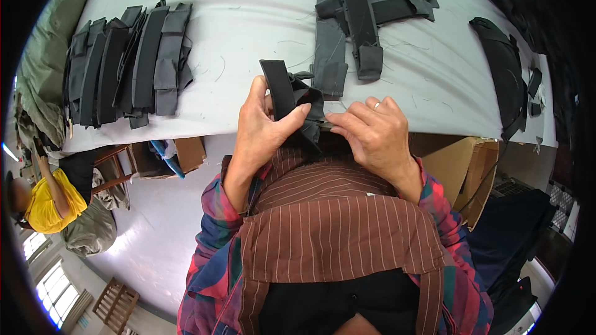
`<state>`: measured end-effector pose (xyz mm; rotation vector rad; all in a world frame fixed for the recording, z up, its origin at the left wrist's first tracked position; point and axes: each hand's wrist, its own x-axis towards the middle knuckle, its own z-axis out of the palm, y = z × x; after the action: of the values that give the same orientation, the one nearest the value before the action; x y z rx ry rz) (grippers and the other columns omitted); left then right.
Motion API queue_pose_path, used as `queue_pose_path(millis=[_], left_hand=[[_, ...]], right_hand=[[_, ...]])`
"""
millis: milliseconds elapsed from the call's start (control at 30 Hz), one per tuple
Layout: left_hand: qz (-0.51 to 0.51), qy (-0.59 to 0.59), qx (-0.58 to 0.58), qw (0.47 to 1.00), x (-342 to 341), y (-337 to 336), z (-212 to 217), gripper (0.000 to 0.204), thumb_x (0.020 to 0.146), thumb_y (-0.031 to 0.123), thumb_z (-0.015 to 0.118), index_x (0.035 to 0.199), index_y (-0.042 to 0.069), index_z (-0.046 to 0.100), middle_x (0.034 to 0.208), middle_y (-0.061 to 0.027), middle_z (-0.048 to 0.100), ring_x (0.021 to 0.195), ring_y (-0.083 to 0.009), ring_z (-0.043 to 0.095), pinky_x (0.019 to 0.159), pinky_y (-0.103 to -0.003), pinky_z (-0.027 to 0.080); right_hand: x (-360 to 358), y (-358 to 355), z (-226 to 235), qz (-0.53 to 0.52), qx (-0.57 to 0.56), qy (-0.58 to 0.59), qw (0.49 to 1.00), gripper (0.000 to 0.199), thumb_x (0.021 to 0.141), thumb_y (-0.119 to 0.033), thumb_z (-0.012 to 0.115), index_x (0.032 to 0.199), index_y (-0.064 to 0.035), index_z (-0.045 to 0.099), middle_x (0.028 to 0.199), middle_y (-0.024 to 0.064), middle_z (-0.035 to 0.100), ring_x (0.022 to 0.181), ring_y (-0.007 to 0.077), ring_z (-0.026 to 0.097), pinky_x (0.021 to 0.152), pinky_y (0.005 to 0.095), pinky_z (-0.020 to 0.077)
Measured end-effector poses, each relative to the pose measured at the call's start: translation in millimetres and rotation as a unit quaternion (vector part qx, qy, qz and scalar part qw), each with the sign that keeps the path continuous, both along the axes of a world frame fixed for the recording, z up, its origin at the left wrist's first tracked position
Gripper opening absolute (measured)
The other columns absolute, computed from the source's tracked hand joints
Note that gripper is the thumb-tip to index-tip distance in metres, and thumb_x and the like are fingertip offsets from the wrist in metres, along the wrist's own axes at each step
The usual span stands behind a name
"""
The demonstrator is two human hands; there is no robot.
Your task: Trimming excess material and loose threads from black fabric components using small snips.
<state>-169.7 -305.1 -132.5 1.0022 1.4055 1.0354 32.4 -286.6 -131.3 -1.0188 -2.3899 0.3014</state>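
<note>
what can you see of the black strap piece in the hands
The black strap piece is a flat band of dark, matte woven-looking fabric, its upper end sticking up and tilted left, its lower part bunched into grey-black folds. It sits at the near edge of the white table. The left hand pinches it with the thumb across the front; the right hand presses its fingertips on the folded end.

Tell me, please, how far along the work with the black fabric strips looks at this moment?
Seemingly done: a neat row of strips lies at the table's left. In hand: the left hand and right hand both hold one black strip at the table edge. Apparently left: a loose pile of strips further back.
</note>
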Motion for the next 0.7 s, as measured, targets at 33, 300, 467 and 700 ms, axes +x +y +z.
queue_pose_path(millis=[33,300,467,700], left_hand=[[0.001,-0.008,0.007,1.0,0,0,-2,0.038,0.078,0.008,0.072,0.103,-0.002,0.045,0.082,-0.0075,0.064,0.069,-0.0063,0.057,0.057,-0.021,0.046],[-0.009,0.002,0.007,1.0,0,0,-1,0.038,0.078,0.008,0.071,0.104,-0.002,0.045,0.083,-0.0077,0.064,0.071,-0.0067,0.057,0.058,-0.021,0.047],[-0.01,-0.017,0.007,1.0,0,1,-1,0.039,0.078,0.006,0.071,0.106,-0.002,0.045,0.086,-0.008,0.064,0.073,-0.0074,0.057,0.061,-0.021,0.048],[-0.003,-0.045,0.006,0.999,-1,1,-4,0.038,0.079,0.005,0.07,0.106,-0.001,0.045,0.088,-0.0074,0.064,0.075,-0.0071,0.058,0.062,-0.021,0.048]], right_hand=[[0,1,1,0.007,0.009,-0.021,1.0,0.014,0.07,-0.018,0.072,0.083,-0.014,0.068,0.067,-0.0022,0.052,0.063,0.0167,0.049,0.059,0.0319,0.0328],[1,11,5,0.046,0.029,-0.039,0.998,0.008,0.072,-0.019,0.07,0.077,-0.014,0.065,0.064,-0.0023,0.049,0.063,0.0167,0.047,0.061,0.0321,0.0321],[1,19,4,0.064,0.007,-0.035,0.997,0.009,0.071,-0.019,0.07,0.072,-0.014,0.063,0.063,-0.0019,0.048,0.063,0.0167,0.047,0.062,0.0321,0.0324],[4,22,5,0.072,0.0,-0.027,0.997,0.009,0.072,-0.018,0.07,0.073,-0.0145,0.063,0.065,-0.0014,0.05,0.063,0.018,0.048,0.062,0.0322,0.0328]])
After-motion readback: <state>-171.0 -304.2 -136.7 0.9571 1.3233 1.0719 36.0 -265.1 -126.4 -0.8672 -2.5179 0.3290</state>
